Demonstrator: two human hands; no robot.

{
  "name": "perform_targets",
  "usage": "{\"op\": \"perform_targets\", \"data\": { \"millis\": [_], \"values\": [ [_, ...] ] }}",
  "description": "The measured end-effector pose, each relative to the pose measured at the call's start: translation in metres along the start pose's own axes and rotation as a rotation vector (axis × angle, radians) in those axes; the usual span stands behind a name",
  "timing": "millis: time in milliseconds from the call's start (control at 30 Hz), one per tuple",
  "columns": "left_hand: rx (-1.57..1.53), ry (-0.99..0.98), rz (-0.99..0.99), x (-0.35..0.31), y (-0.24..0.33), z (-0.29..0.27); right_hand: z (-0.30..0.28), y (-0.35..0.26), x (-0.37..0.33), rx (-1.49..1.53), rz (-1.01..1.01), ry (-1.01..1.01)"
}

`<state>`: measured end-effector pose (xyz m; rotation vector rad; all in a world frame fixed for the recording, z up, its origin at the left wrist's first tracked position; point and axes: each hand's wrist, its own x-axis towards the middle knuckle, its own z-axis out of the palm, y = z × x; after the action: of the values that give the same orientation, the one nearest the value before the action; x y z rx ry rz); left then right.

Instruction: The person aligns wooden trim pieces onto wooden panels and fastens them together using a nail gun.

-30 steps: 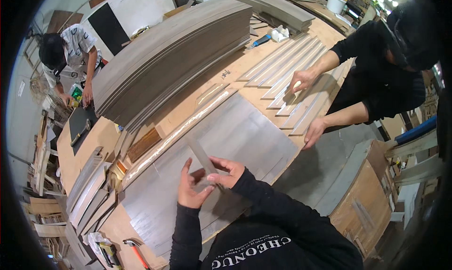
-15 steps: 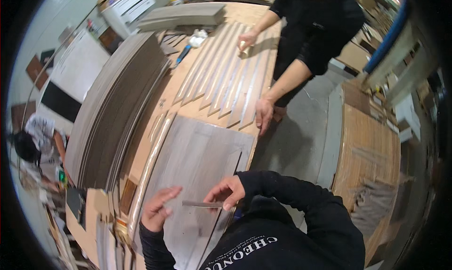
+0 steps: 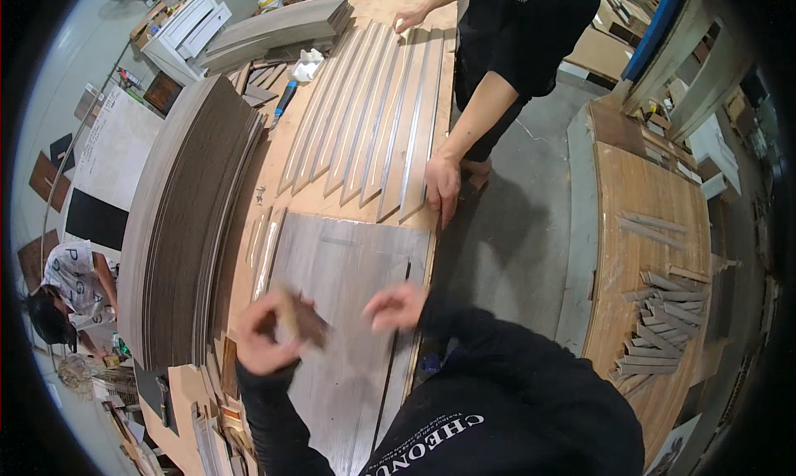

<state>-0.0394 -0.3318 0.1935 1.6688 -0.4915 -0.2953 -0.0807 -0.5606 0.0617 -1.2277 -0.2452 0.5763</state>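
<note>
My left hand [image 3: 264, 331] grips a short brown wooden piece [image 3: 308, 323] with a tan edge, blurred by motion. The piece is held over a grey wood-grain panel [image 3: 348, 269] that lies on the bench in front of me. To its right, my right hand [image 3: 396, 307] hovers over the panel's right side, fingers loosely stretched out and holding nothing visible. A long dark slot or gap [image 3: 396, 343] runs along that side of the panel.
Across the bench [image 3: 269, 165], a co-worker's hand [image 3: 444, 186] rests beside slanted-end strips [image 3: 356, 119]; the other is at their far end. Tall stacked grey boards [image 3: 186, 219] stand left, near a blue-handled tool [image 3: 286, 97]. Cut pieces [image 3: 667, 327] lie on the right-hand table.
The wooden piece has passed from my right hand to my left. My right hand has risen slightly. The co-worker's far hand has moved up the strips, away from me.
</note>
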Motion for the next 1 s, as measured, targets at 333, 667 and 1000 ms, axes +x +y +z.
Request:
{"op": "perform_targets", "data": {
  "millis": [333,667,1000],
  "values": [
    [1.250,-0.440,0.118,0.105,-0.131,0.048,-0.082,0.053,0.009,-0.859,-0.190,0.651],
    [1.166,-0.527,0.032,0.098,-0.124,0.065,-0.086,0.056,0.011,-0.799,-0.173,0.666],
    [1.115,0.092,-0.286,-0.068,-0.137,0.134,-0.098,0.040,0.037,-0.937,-0.118,0.383]
  ]
}}
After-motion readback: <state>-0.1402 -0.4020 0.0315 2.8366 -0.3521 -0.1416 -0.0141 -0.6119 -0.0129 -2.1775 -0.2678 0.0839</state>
